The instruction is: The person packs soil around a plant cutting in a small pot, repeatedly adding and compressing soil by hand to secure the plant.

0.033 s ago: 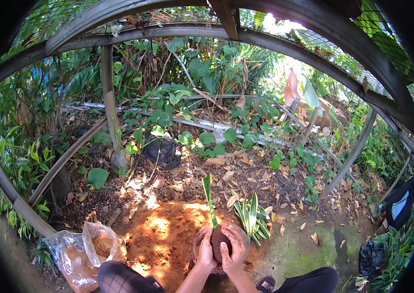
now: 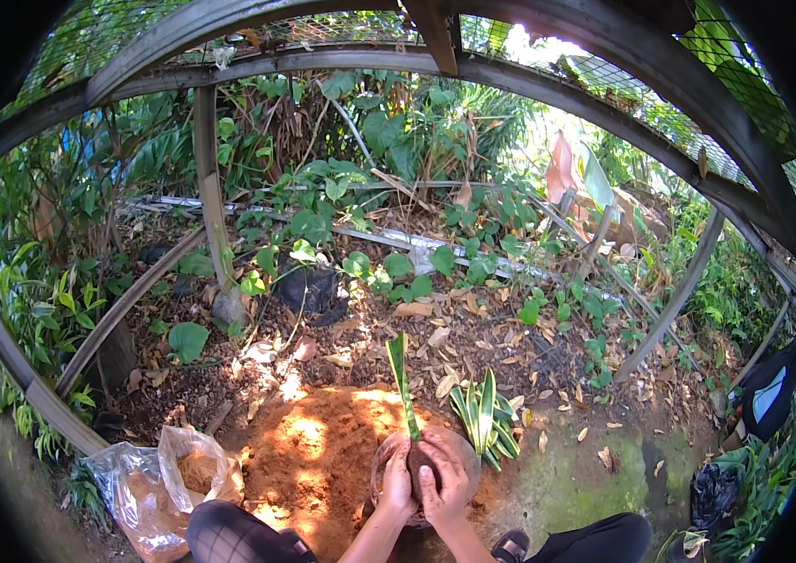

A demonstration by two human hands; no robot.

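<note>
Both my hands are wrapped round a dark brown ball of soil (image 2: 422, 460), from which a single green leaf cutting (image 2: 401, 380) with yellowish edges stands up. My left hand (image 2: 397, 480) presses on the ball's left side. On the right, my right hand (image 2: 451, 476) cups it, thumb across its front. Much of the ball is covered by my fingers. Behind and below the hands is a round, clear bowl (image 2: 475, 466); its contents are mostly hidden. Just right of the bowl lie several pointed green leaves with pale edges (image 2: 483, 418).
Loose orange-brown soil (image 2: 299, 455) is heaped left of the bowl. A clear plastic bag (image 2: 140, 497) and an opened bag of brown fibrous material (image 2: 199, 466) stand by my left knee. A black plastic bag (image 2: 712, 495) lies far right. Wooden posts (image 2: 213, 188) frame the leaf-littered ground.
My right hand's fingers have shifted slightly inward over the soil ball, covering a little more of it. The rest looks the same.
</note>
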